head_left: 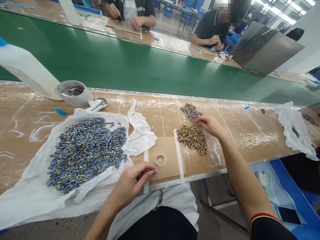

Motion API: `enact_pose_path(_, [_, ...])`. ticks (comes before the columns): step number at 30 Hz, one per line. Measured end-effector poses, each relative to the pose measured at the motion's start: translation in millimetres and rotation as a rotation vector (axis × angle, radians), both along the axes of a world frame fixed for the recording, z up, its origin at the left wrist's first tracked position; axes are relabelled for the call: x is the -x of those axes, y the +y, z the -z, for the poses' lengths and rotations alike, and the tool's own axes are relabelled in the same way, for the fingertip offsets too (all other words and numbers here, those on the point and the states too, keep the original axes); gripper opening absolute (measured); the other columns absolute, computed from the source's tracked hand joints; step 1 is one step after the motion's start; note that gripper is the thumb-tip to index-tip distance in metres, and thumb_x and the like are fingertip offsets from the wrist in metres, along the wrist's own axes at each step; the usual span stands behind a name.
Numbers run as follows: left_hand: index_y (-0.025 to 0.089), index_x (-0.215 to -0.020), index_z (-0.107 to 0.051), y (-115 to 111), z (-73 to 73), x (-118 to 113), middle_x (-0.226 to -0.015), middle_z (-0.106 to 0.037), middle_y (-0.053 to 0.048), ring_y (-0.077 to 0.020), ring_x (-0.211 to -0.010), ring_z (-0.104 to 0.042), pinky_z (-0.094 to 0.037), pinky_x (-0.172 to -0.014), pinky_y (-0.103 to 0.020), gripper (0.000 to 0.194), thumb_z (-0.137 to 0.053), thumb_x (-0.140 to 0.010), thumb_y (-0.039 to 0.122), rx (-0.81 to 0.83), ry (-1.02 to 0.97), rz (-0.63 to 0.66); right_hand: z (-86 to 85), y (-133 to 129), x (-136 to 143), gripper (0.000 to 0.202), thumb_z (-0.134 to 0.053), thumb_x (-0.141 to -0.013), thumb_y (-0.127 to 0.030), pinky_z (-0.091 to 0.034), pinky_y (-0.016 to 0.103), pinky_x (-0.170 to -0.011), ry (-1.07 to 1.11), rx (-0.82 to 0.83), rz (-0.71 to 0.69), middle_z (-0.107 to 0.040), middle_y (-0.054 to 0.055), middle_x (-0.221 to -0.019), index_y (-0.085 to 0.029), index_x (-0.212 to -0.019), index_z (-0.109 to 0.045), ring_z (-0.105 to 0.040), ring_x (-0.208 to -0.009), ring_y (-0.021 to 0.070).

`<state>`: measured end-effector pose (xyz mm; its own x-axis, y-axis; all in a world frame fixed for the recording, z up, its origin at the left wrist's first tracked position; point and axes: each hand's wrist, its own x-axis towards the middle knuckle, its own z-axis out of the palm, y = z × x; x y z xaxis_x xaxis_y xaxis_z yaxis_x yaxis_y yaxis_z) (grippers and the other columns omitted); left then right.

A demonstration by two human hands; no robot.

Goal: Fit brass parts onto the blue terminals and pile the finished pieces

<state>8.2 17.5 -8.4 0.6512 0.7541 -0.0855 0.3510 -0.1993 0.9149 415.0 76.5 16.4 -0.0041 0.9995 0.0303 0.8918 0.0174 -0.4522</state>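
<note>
My left hand (136, 176) is closed in a pinch at the left edge of a taped-down cardboard square (172, 158); what sits between its fingertips is too small to make out. On that cardboard stands a small clear round dish (160, 159) with a thin stick in it. My right hand (208, 124) pinches at the gap between two piles, and anything in its fingertips is hidden. Below it lies a pile of small brass-coloured parts (192, 138); above it is a smaller pile of blue and brass parts (190, 111).
A large heap of small blue-and-yellow parts (87, 153) lies on white cloth (32, 196) at left. Behind it are a tape roll (74, 93) and a white bottle (27, 68). A green conveyor belt (150, 68) runs across; two people work beyond it.
</note>
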Motion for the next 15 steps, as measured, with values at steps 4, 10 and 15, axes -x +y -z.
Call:
enact_pose_path(4, [0.021, -0.102, -0.068, 1, 0.3, -1, -0.092, -0.075, -0.001, -0.0130, -0.077, -0.068, -0.049, -0.065, -0.019, 0.019, -0.050, -0.098, 0.029, -0.003, 0.001, 0.000, -2.4, -6, 0, 0.024, -0.059, -0.081, -0.007, -0.049, 0.029, -0.074, -0.031, 0.038, -0.051, -0.071, 0.004, -0.090, -0.021, -0.088, -0.076, -0.064, -0.077, 0.0166])
enact_pose_path(10, [0.021, -0.102, -0.067, 1, -0.3, -2, -0.090, -0.075, -0.001, -0.0115, -0.071, -0.067, -0.047, -0.062, -0.018, 0.021, -0.049, -0.099, 0.031, 0.008, 0.010, 0.012, 9.6, -12, 1, 0.019, -0.061, -0.082, -0.008, -0.049, 0.029, -0.072, -0.116, -0.026, -0.075, -0.068, 0.004, -0.087, -0.019, -0.088, -0.075, -0.061, -0.073, 0.0150])
enact_pose_path(15, [0.020, -0.102, -0.066, -1, 0.3, -1, -0.091, -0.075, -0.002, -0.0119, -0.072, -0.067, -0.047, -0.063, -0.019, 0.021, -0.049, -0.099, 0.031, 0.019, 0.004, 0.006, 18.4, -17, -2, 0.013, -0.060, -0.084, -0.015, -0.049, 0.032, -0.073, -0.113, -0.076, -0.027, -0.068, 0.006, -0.085, -0.015, -0.086, -0.073, -0.059, -0.071, 0.0158])
